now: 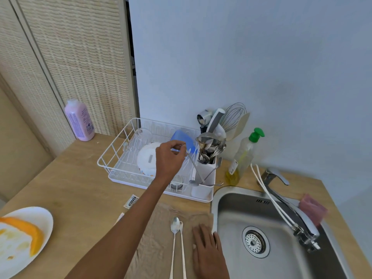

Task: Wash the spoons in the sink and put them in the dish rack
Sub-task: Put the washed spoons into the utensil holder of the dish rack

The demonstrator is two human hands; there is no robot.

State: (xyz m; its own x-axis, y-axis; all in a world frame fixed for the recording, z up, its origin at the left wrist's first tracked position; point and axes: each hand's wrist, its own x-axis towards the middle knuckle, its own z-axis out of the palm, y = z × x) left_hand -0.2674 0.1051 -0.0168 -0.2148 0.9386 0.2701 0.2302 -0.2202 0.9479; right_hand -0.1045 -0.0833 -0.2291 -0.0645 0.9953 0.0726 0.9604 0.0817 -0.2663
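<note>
Head view: the left hand [170,158] pinches a long-handled spoon [194,168] by its handle tip, bowl hanging over the white wire dish rack [112,147]. The right hand [208,251] rests flat and released beside two more spoons [177,244] on a cloth [157,238] on the worktop [76,190]. Thin, stiff, polished steel, probably light and slippery when wet; mid-handle looks the surest hold.

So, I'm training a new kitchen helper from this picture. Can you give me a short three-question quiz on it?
1. True or false: the left hand holds a spoon by its handle end over the dish rack.
2. How many spoons lie on the cloth?
3. The right hand rests: A) in the sink, B) flat on the cloth, C) on the tap.

Key: 1 true; 2 two; 3 B.
</note>
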